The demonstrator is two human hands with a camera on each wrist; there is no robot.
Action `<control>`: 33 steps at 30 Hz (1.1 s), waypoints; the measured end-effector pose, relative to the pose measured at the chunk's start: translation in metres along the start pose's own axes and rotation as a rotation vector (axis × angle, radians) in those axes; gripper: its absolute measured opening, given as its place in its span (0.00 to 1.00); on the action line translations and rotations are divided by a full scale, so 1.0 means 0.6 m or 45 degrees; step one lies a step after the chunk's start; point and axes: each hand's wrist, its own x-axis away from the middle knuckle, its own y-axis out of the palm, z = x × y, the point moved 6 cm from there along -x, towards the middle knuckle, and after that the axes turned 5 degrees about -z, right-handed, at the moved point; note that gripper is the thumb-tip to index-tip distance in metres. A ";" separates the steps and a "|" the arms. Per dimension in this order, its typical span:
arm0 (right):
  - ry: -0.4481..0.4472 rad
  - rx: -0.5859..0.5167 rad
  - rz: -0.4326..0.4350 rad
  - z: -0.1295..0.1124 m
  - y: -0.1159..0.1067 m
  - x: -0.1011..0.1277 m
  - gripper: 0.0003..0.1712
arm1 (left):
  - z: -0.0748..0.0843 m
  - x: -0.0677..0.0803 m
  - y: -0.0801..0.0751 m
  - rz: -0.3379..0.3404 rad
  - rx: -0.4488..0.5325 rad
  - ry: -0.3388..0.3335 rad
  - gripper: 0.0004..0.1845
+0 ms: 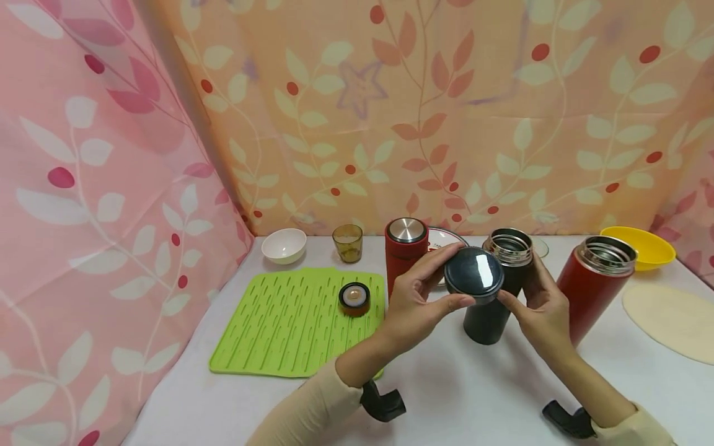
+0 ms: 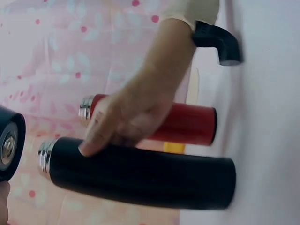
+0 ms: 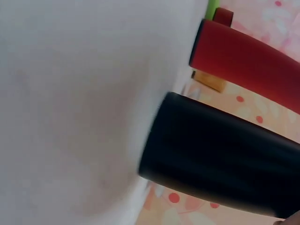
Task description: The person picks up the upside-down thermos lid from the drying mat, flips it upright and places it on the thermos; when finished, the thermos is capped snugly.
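Observation:
My left hand (image 1: 415, 303) holds a glossy black lid (image 1: 474, 272) between thumb and fingers, in front of the black thermos flask's upper body. The right hand (image 1: 540, 310) grips the black thermos flask (image 1: 486, 322) from its right side, near the top. Its steel-rimmed mouth is uncovered. In the left wrist view the lid (image 2: 8, 145) shows its underside at the left edge, apart from the flask (image 2: 150, 178). A red flask without a lid (image 1: 591, 291) stands right behind the right hand. Another red flask (image 1: 397, 263), lidded, is partly hidden by the left hand.
A green drying mat (image 1: 279, 328) at left bears a small round lid (image 1: 354, 300). Along the back are a white bowl (image 1: 284, 248), an amber glass (image 1: 348, 244), a plate (image 1: 443, 238) and a yellow bowl (image 1: 641, 248). A beige round mat (image 1: 675, 319) lies at right.

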 end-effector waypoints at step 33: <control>0.129 0.170 -0.009 0.028 0.001 0.007 0.45 | -0.097 -0.132 0.052 -0.110 0.078 -0.163 0.29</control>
